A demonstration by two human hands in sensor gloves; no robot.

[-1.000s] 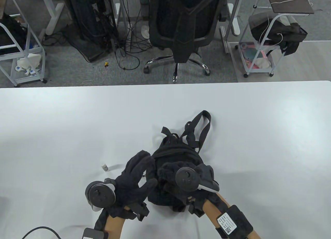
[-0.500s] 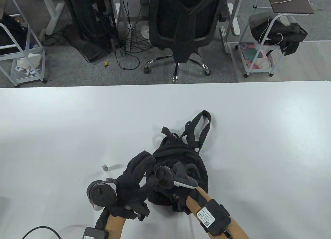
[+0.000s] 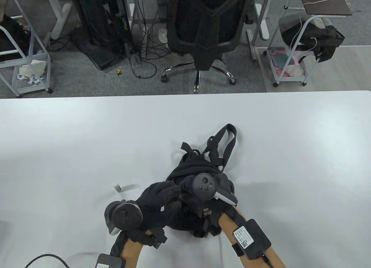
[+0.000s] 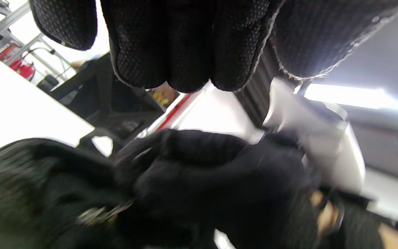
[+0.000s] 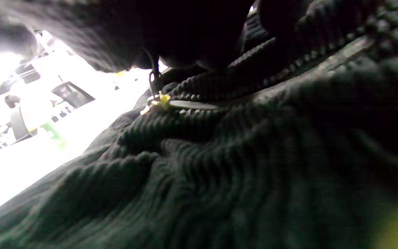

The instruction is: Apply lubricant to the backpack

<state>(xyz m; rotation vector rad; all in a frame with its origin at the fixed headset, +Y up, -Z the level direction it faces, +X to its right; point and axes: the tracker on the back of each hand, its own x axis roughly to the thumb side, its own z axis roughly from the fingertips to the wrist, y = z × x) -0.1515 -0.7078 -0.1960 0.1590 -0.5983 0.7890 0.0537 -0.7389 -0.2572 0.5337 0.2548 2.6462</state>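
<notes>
A black backpack (image 3: 203, 166) lies on the white table (image 3: 261, 140) near the front, straps pointing away. A small white lubricant bottle (image 3: 117, 187) stands upright just left of it, apart from both hands. My left hand (image 3: 158, 195) rests on the backpack's left side; in the left wrist view its fingers (image 4: 171, 52) hang free with nothing in them. My right hand (image 3: 192, 200) lies on top of the backpack beside the left hand. In the right wrist view its fingers (image 5: 192, 41) pinch the thin pull of a yellowish zipper slider (image 5: 159, 101) on the ribbed fabric.
A black office chair (image 3: 207, 33) stands beyond the table's far edge, with wheeled carts at the left (image 3: 23, 53) and right (image 3: 292, 56). A cable (image 3: 43, 258) runs along the table's front left.
My right hand swung left across the backpack, then moved up and away onto its top. My left hand slid right and bent its fingers closer to the right hand. The bottle has not moved.
</notes>
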